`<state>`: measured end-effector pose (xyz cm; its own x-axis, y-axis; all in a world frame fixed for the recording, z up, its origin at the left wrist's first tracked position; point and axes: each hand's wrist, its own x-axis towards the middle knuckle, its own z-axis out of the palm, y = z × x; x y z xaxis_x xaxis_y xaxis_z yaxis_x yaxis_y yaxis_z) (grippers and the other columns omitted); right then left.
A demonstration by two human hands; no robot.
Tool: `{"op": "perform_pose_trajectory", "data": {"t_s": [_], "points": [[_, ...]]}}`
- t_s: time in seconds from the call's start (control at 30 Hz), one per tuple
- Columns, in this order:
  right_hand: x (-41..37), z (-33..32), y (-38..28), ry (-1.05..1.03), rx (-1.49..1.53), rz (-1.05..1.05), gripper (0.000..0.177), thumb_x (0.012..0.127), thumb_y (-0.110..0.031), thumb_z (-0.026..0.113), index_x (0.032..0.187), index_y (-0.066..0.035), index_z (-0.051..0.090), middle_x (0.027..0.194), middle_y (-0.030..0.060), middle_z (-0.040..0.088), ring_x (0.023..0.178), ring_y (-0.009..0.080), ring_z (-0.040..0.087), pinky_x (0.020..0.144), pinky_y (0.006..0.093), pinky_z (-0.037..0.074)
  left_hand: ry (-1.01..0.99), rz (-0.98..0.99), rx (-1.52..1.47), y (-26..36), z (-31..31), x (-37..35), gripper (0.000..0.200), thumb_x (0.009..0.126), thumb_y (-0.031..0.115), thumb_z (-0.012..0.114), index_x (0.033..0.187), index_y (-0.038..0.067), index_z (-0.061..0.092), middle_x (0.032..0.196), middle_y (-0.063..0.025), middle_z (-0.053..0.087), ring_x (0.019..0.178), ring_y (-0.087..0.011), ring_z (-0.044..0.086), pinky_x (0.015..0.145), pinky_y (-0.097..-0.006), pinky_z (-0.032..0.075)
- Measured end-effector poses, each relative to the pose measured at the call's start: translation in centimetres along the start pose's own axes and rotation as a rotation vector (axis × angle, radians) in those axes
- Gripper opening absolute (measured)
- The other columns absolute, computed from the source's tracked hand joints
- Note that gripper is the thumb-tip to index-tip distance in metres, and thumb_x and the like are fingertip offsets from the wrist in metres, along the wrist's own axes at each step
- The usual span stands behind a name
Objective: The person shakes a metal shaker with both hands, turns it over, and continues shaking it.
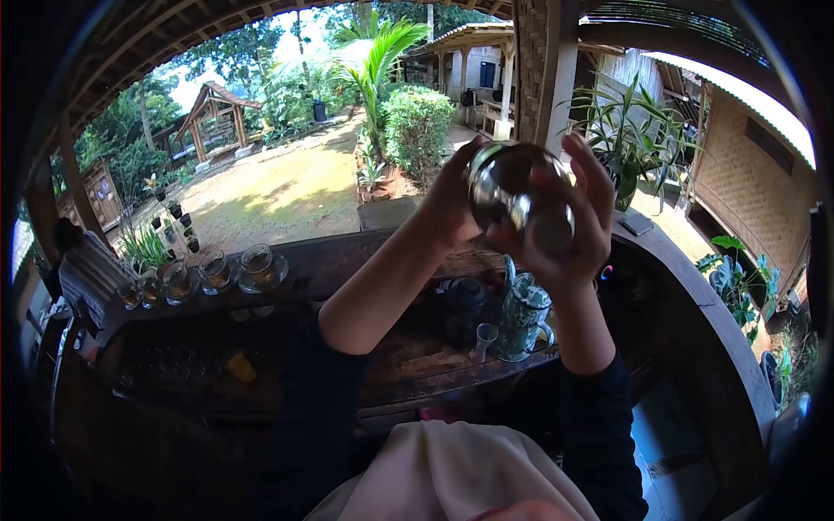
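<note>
A shiny metal cocktail shaker (497, 201) is raised in front of me above the counter, its rounded end turned toward me. My left hand (450, 198) is closed around its left side, with most of the fingers hidden behind the metal. On the other side my right hand (580, 234) grips the shaker, some fingers wrapped over it and others raised. Below it stands a green speckled enamel pitcher (525, 318) with a lid and handle. Beside the pitcher are a small clear glass (483, 341) and a dark pot (466, 297).
Several glasses of amber drink, including one on a saucer (258, 269), line the raised ledge at left. A yellow object (241, 368) lies lower down. At right, a phone (637, 223) rests near a potted plant (627, 139). A person (85, 265) is at far left.
</note>
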<state>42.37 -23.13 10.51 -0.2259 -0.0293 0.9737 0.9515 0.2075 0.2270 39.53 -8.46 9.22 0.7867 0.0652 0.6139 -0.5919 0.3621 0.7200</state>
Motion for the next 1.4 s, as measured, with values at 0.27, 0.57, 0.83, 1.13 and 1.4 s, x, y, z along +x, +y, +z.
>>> {"op": "perform_pose_trajectory", "data": {"t_s": [0.27,0.57,0.83,1.13,1.4], "points": [[-4.0,3.0,-2.9,-0.034,0.339,-0.473,0.036,0.071,-0.017,0.076,0.104,-0.020,0.063,0.114,-0.0016,0.062,0.107,0.0222,0.059,0.093,0.0513,0.042,-0.286,-0.114,-0.680,-0.4,-4.0,-6.2,0.062,0.087,0.053,0.055,0.132,0.011,0.045,0.122,-0.0164,0.057,0.116,-0.0280,0.054,0.100,-0.0451,0.044],[-3.6,4.6,-6.2,-0.003,0.314,-0.347,0.033,0.072,-0.014,0.072,0.105,-0.015,0.066,0.128,0.0035,0.054,0.115,0.0246,0.054,0.101,0.0443,0.038,0.127,-0.189,-0.569,3.1,-2.7,-11.2,0.064,0.092,0.052,0.046,0.136,0.006,0.037,0.113,-0.0193,0.056,0.101,-0.0287,0.062,0.081,-0.0384,0.056],[-2.5,12.3,-2.5,-0.097,0.637,-0.099,0.037,0.068,-0.026,0.076,0.100,-0.011,0.066,0.108,0.0105,0.060,0.098,0.0261,0.061,0.084,0.0425,0.046,0.131,0.132,-0.717,3.0,-8.3,-13.1,0.060,0.095,0.052,0.034,0.129,0.004,0.045,0.120,-0.0178,0.056,0.108,-0.0303,0.058,0.087,-0.0473,0.051],[-2.3,11.1,-11.0,0.140,0.420,-0.835,0.029,0.074,-0.015,0.068,0.102,-0.022,0.065,0.101,-0.0126,0.063,0.100,0.0036,0.060,0.091,0.0426,0.038,-0.240,0.298,-0.445,7.1,-8.1,-17.8,0.085,0.078,0.050,0.069,0.137,0.003,0.030,0.132,-0.0223,0.037,0.124,-0.0403,0.045,0.087,-0.0538,0.053],[-0.5,25.0,-8.0,-0.272,0.637,0.376,0.035,0.072,-0.023,0.072,0.102,-0.007,0.066,0.104,0.0117,0.064,0.094,0.0283,0.063,0.077,0.0393,0.047,0.888,-0.033,-0.437,10.3,-17.4,-18.6,0.052,0.091,0.049,0.044,0.120,0.007,0.053,0.113,-0.0106,0.060,0.102,-0.0233,0.062,0.085,-0.0386,0.054]]}}
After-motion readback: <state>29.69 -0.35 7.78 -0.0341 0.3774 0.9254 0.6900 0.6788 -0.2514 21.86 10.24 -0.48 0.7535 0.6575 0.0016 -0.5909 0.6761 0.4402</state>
